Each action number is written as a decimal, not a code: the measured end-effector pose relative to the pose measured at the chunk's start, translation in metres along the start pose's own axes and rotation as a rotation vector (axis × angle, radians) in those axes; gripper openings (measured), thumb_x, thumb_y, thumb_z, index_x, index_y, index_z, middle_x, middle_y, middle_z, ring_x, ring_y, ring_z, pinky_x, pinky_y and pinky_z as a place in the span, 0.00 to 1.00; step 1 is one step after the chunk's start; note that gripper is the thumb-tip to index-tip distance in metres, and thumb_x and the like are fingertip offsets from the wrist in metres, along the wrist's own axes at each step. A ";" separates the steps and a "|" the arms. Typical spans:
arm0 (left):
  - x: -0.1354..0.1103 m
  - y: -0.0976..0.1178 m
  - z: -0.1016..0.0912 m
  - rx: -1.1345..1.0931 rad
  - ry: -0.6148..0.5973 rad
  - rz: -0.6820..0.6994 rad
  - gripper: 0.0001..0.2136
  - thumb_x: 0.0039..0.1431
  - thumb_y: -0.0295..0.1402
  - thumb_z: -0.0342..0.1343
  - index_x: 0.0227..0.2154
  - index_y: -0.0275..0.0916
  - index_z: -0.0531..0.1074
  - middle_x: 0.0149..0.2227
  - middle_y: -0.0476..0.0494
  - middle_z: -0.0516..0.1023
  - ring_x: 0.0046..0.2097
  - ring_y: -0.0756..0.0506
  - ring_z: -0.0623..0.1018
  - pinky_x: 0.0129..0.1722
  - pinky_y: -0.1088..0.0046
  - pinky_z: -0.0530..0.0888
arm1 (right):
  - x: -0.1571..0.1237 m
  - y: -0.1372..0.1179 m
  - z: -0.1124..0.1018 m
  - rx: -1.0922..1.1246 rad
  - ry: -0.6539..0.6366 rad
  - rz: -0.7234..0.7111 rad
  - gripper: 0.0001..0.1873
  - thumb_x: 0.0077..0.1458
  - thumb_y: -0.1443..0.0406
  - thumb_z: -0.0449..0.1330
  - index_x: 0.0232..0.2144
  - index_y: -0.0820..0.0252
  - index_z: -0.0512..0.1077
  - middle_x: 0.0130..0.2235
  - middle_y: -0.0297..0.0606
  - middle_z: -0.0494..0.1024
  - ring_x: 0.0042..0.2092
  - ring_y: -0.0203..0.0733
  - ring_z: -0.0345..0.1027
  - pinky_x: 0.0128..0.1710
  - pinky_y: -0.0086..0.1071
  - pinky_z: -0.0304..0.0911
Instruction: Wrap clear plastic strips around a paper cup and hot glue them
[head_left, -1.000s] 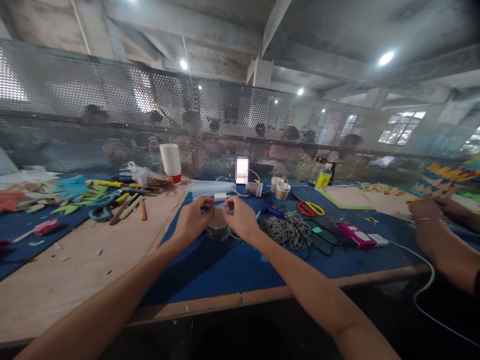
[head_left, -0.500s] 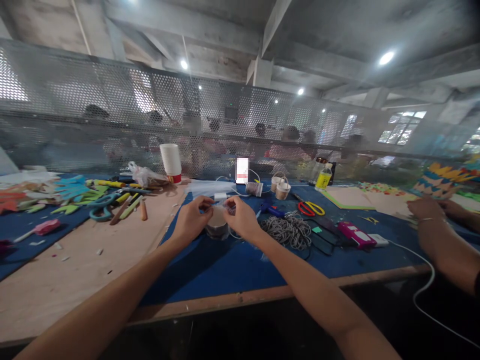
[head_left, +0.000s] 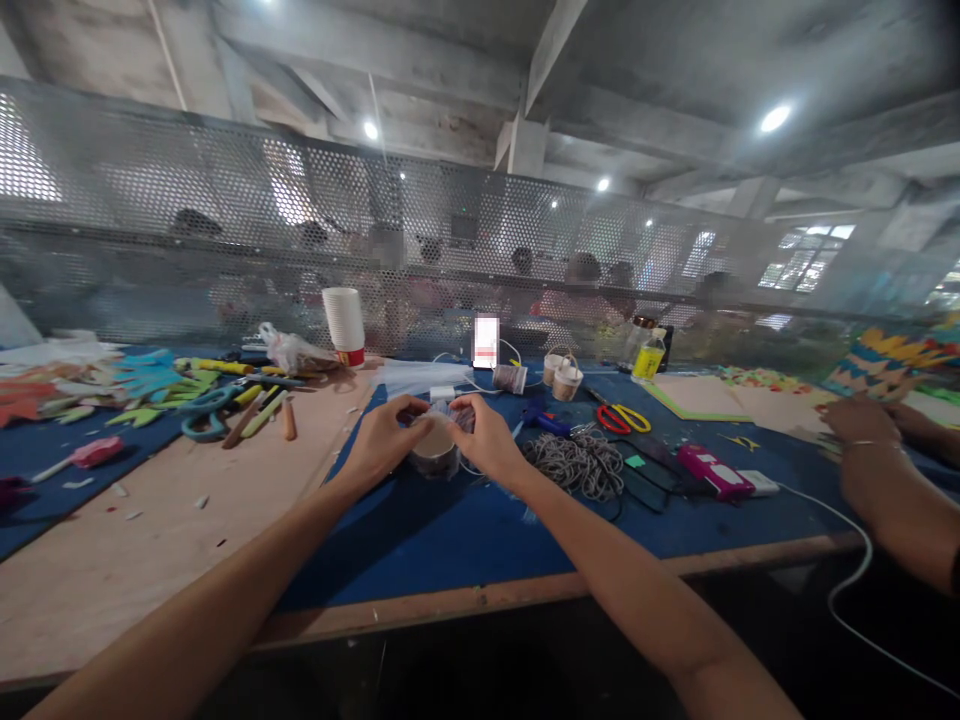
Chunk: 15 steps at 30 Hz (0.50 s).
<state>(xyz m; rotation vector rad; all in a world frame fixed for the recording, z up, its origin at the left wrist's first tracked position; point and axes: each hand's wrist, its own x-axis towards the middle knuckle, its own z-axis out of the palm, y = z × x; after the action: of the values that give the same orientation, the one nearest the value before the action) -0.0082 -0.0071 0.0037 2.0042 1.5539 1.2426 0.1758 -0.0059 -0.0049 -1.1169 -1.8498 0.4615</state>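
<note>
On the blue mat before me is a paper cup [head_left: 435,462], its pale opening facing up toward me. Its outer wall is greyish, though blur hides the detail. My left hand [head_left: 384,436] curls its thumb and fingers on the cup's left rim. Opposite it, my right hand [head_left: 486,438] grips the far right rim, where a greyish, cord-like band shows between the hands. My fingertips are partly hidden behind the cup. A loose heap of grey cord [head_left: 577,463] lies just right of my right hand.
Right of the cord are red-and-yellow scissors [head_left: 624,418] and a magenta case [head_left: 712,472]. Small cups with handles [head_left: 566,380], a phone [head_left: 486,343] and a yellow bottle [head_left: 648,358] stand behind. Left are stacked cups [head_left: 343,325] and tools [head_left: 212,410]. Another person's hand [head_left: 862,420] works far right.
My fingers have shifted slightly along the cup's rim, and its opening shows more now. The cup stays in about the same place.
</note>
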 end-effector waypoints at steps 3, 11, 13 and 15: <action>0.001 -0.001 0.001 0.033 0.008 -0.034 0.17 0.52 0.44 0.56 0.37 0.37 0.79 0.33 0.44 0.81 0.36 0.41 0.78 0.38 0.68 0.70 | 0.000 0.001 0.001 -0.008 0.001 -0.031 0.15 0.55 0.67 0.62 0.46 0.58 0.69 0.44 0.39 0.79 0.44 0.43 0.74 0.49 0.37 0.66; 0.000 0.007 -0.004 0.037 -0.019 -0.051 0.17 0.50 0.45 0.56 0.33 0.36 0.79 0.32 0.43 0.81 0.35 0.41 0.78 0.36 0.69 0.70 | 0.000 0.001 0.001 0.001 0.003 -0.013 0.15 0.54 0.68 0.62 0.45 0.59 0.70 0.43 0.38 0.79 0.43 0.42 0.74 0.49 0.36 0.66; -0.001 0.008 -0.004 0.013 -0.024 -0.035 0.17 0.49 0.44 0.56 0.34 0.37 0.79 0.32 0.44 0.81 0.35 0.42 0.77 0.36 0.70 0.70 | 0.000 0.001 0.000 0.004 -0.001 -0.015 0.15 0.54 0.68 0.62 0.45 0.59 0.70 0.43 0.38 0.79 0.44 0.42 0.74 0.49 0.36 0.66; -0.001 0.006 -0.004 0.006 -0.014 -0.024 0.16 0.49 0.43 0.57 0.33 0.37 0.79 0.31 0.45 0.81 0.35 0.42 0.77 0.36 0.70 0.71 | 0.000 0.000 0.000 0.001 -0.005 -0.008 0.15 0.54 0.68 0.62 0.45 0.58 0.69 0.43 0.38 0.79 0.43 0.42 0.74 0.49 0.36 0.66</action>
<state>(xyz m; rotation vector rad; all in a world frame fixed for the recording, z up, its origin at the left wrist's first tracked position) -0.0071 -0.0107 0.0099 1.9877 1.5729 1.2140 0.1762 -0.0055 -0.0045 -1.1083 -1.8581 0.4611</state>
